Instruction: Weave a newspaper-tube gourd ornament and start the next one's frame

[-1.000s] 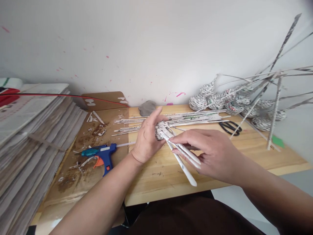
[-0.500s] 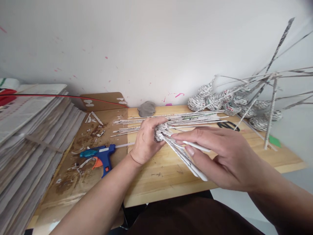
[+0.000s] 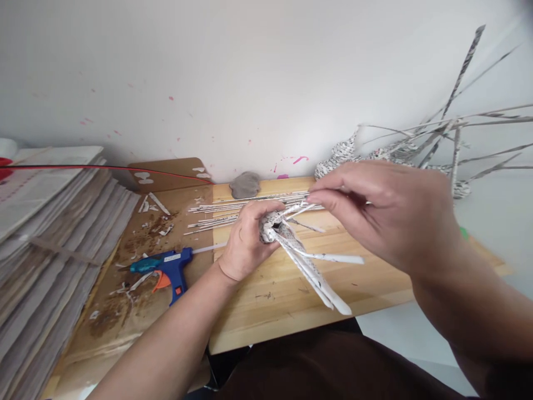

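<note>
My left hand (image 3: 245, 241) is closed around a small woven newspaper piece (image 3: 266, 229), whose round end with a dark opening faces right. Several loose rolled paper strips (image 3: 316, 275) fan out from that end toward the lower right. My right hand (image 3: 383, 216) pinches one paper strip (image 3: 300, 206) between thumb and forefinger, up and to the right of the woven piece. Part of this strip is hidden by the fingers.
A blue glue gun (image 3: 170, 269) lies on stained cardboard at left, beside a tall newspaper stack (image 3: 62, 250). Behind my hands are thin paper rolls (image 3: 208, 208) and a grey lump (image 3: 245, 184). Woven paper shapes (image 3: 343, 153) with long sticks stand at the back right.
My right hand has let go of a strip at the lower right and moved up, now pinching another strip. My left hand keeps its hold. The view has shifted slightly.
</note>
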A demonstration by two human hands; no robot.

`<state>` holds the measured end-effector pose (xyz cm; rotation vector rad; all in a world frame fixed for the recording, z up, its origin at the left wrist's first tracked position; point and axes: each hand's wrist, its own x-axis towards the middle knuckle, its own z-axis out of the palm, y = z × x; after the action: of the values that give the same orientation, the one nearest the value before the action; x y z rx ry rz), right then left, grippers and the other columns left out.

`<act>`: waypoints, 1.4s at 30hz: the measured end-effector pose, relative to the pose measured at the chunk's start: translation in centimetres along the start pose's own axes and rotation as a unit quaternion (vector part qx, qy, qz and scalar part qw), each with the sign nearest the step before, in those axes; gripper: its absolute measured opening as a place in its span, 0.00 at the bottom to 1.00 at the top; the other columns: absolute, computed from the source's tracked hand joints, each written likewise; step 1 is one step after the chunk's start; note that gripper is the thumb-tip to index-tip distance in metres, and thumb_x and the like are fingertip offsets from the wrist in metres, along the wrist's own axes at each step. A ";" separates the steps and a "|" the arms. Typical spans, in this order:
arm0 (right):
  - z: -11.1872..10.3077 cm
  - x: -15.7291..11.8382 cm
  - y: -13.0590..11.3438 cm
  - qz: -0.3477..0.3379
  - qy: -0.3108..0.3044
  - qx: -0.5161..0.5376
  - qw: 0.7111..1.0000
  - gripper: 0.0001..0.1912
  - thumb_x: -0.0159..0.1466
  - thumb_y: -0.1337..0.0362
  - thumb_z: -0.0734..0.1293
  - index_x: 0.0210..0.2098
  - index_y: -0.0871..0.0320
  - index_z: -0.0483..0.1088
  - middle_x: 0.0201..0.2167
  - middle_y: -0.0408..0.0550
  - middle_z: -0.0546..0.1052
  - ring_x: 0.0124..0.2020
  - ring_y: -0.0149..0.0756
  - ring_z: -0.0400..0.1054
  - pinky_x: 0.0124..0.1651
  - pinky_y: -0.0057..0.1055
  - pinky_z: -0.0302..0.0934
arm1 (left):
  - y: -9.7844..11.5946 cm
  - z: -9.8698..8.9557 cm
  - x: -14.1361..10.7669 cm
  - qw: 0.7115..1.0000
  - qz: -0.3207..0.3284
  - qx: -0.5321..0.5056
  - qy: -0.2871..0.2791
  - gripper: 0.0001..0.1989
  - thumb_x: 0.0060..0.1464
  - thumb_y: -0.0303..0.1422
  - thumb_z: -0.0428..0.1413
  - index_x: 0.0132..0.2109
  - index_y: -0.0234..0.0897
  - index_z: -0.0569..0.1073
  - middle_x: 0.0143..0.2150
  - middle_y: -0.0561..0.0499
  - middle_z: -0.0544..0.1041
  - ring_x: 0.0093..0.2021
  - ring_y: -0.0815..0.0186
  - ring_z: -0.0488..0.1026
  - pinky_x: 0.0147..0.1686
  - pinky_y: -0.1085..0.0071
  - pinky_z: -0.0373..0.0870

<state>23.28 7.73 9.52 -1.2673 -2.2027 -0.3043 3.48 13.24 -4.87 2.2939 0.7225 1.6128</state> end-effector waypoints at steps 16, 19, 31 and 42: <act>2.4 3.1 4.9 0.139 -0.199 0.252 0.937 0.25 0.63 0.42 0.66 0.24 0.57 0.68 0.19 0.41 0.70 0.21 0.28 0.61 0.27 0.29 0.53 | -0.4 0.5 -0.3 0.993 -0.006 -0.115 -0.008 0.32 0.47 0.31 0.69 0.57 0.46 0.63 0.53 0.44 0.74 0.52 0.57 0.76 0.51 0.57 0.74; 3.3 2.8 5.4 0.175 -0.206 0.305 0.913 0.27 0.62 0.41 0.68 0.21 0.57 0.66 0.18 0.42 0.69 0.20 0.27 0.59 0.25 0.28 0.52 | -0.2 0.6 -0.4 0.988 -0.049 -0.147 -0.013 0.33 0.45 0.31 0.70 0.56 0.45 0.64 0.54 0.45 0.73 0.52 0.58 0.75 0.50 0.60 0.74; 6.3 1.9 5.8 0.256 -0.113 0.536 0.797 0.29 0.53 0.41 0.75 0.20 0.57 0.61 0.13 0.37 0.64 0.16 0.24 0.54 0.20 0.26 0.46 | 0.1 0.4 -0.1 0.981 -0.104 -0.158 -0.033 0.38 0.42 0.31 0.71 0.57 0.42 0.62 0.52 0.45 0.72 0.49 0.60 0.75 0.48 0.64 0.74; 2.7 -0.8 2.6 0.006 -0.106 0.416 0.903 0.17 0.54 0.58 0.78 0.39 0.55 0.73 0.31 0.43 0.77 0.30 0.32 0.68 0.31 0.30 0.63 | -0.5 -0.2 0.3 0.997 0.044 0.068 -0.006 0.35 0.52 0.31 0.65 0.63 0.45 0.58 0.54 0.43 0.75 0.53 0.56 0.75 0.52 0.56 0.73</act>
<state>24.80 9.73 6.65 -0.8362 -2.1036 0.7502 3.24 13.83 -4.75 2.4620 0.7588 1.6320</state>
